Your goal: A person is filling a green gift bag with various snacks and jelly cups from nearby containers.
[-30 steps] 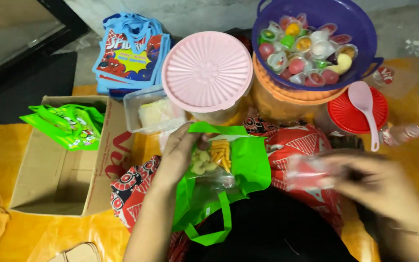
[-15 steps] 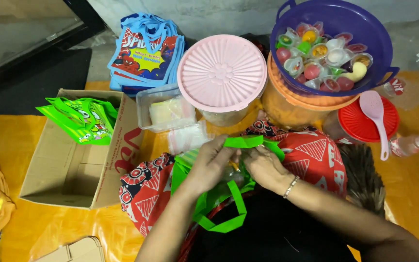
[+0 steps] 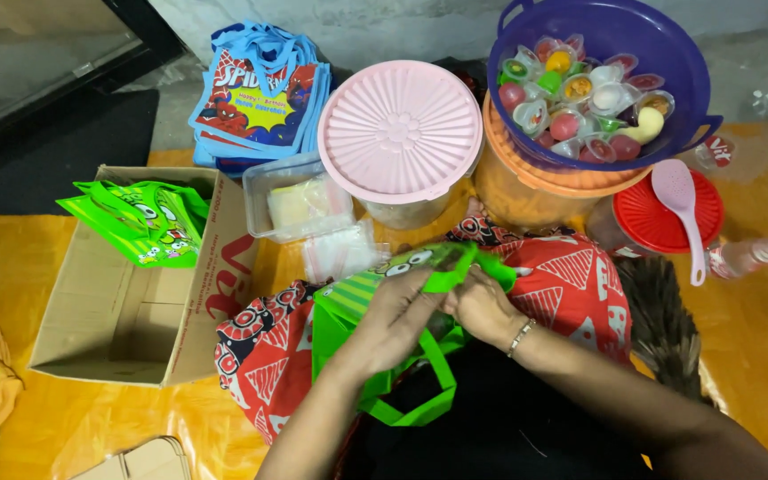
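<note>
Both hands, left hand [image 3: 393, 324] and right hand [image 3: 482, 307], pinch the soft, light green fabric tote bag [image 3: 357, 311] at its folded top edge, fingers pressed together; it likely crumples easily.

Looked like somebody's home floor set up for party prep: orange mat [image 3: 757, 293] over bare concrete, a purple basin [image 3: 660, 53] full of jelly cups [image 3: 571, 102], stacked blue party bags [image 3: 255, 98], and a cardboard box [image 3: 135, 311].

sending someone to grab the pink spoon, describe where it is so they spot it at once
Start at the purple basin of jelly cups at the top right. Just below it sits a round red lid, and the pink plastic spoon lies across it, handle towards the person. It is the only utensil there, pale pink against the red.
</note>
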